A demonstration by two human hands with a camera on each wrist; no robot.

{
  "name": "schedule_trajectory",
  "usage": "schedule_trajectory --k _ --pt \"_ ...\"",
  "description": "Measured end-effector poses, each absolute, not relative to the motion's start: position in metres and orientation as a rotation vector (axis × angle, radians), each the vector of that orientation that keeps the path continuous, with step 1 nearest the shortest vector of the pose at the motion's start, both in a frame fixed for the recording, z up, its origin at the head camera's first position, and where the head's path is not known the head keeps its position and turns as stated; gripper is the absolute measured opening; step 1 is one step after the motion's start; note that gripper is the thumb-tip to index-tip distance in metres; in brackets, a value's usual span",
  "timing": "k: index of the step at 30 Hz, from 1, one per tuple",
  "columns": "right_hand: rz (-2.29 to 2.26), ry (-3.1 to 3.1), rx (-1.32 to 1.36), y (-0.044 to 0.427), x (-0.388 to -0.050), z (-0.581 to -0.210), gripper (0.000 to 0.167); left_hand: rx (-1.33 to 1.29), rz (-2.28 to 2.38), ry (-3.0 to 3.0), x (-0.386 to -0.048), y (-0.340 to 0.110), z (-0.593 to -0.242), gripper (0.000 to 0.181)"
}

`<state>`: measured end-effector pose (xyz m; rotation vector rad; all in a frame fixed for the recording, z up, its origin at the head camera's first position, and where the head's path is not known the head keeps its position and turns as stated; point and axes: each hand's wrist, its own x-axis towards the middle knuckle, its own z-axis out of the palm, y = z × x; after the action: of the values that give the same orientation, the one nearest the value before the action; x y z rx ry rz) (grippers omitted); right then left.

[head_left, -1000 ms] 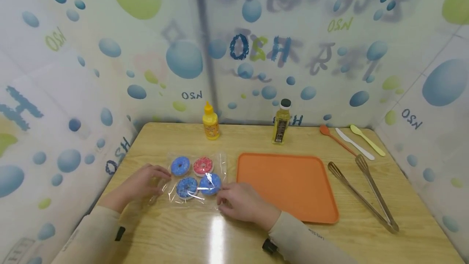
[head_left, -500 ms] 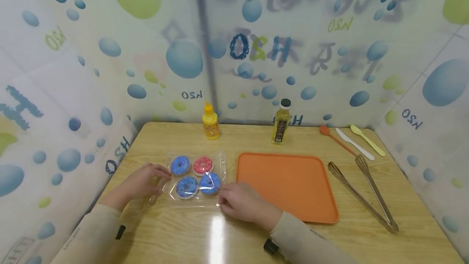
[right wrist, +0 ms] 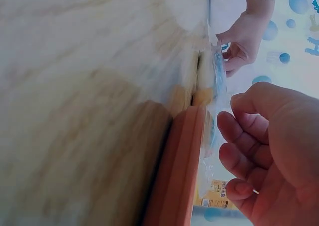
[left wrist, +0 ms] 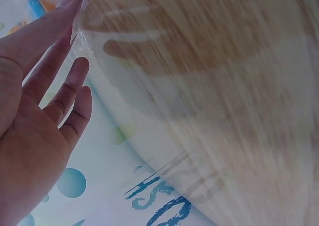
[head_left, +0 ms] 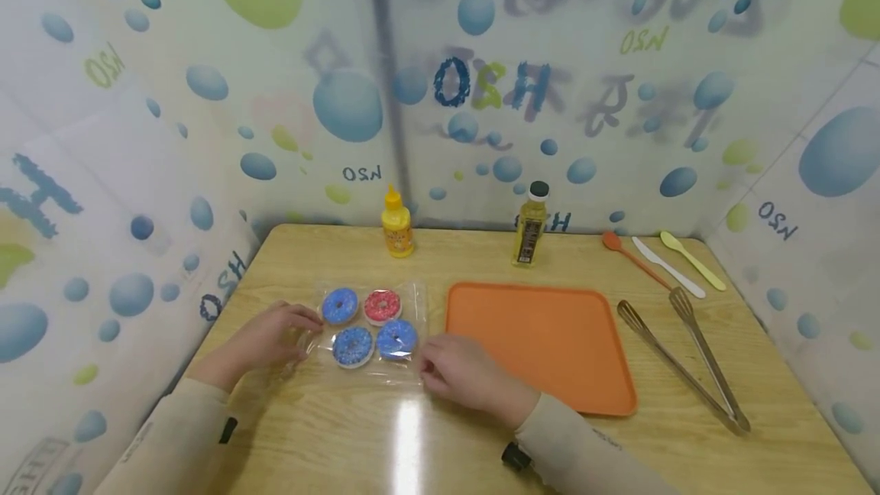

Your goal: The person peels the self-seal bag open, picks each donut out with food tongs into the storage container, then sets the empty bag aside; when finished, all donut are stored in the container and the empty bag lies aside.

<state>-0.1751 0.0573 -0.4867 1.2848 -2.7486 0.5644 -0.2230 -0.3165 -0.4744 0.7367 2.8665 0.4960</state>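
Note:
A clear plastic bag (head_left: 416, 302) with blue and pink ring-shaped donuts lies flat on the table, left of the orange tray (head_left: 543, 346). At its left edge my left hand (head_left: 275, 338) pinches the film; the left wrist view shows thumb and index finger of the left hand (left wrist: 42, 111) together on the crinkled plastic, the other fingers loosely extended. Just beside the bag's right edge is my right hand (head_left: 474, 376), partly over the tray's near-left corner. In the right wrist view the right hand (right wrist: 269, 146) has loosely bent fingers and nothing between them.
Behind stand a yellow squeeze bottle (head_left: 398, 231) and an oil bottle (head_left: 529, 231). At the right lie an orange spoon (head_left: 635, 262), a white knife (head_left: 667, 267), a yellow-green utensil (head_left: 694, 262) and metal tongs (head_left: 708, 365). Patterned walls enclose the table.
My right hand has drawn slightly right, away from the bag's edge. The left hand stays at the bag's left edge, and the head view has shifted a little.

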Motion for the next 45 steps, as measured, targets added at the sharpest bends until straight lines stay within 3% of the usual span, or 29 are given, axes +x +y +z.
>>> schedule_trajectory --k 22,36,45 --pt "0.825 -2.807 1.199 0.073 -0.185 -0.472 0.009 0.810 0.472 2.883 -0.228 -0.320 -0.472 0.043" --pt "0.854 -2.822 1.334 0.055 -0.203 -0.478 0.016 0.759 0.454 2.860 -0.227 -0.315 -0.470 0.042" --pt "0.769 -2.779 1.376 0.049 -0.200 -0.482 0.008 0.755 0.446 2.861 -0.224 -0.314 -0.473 0.041"
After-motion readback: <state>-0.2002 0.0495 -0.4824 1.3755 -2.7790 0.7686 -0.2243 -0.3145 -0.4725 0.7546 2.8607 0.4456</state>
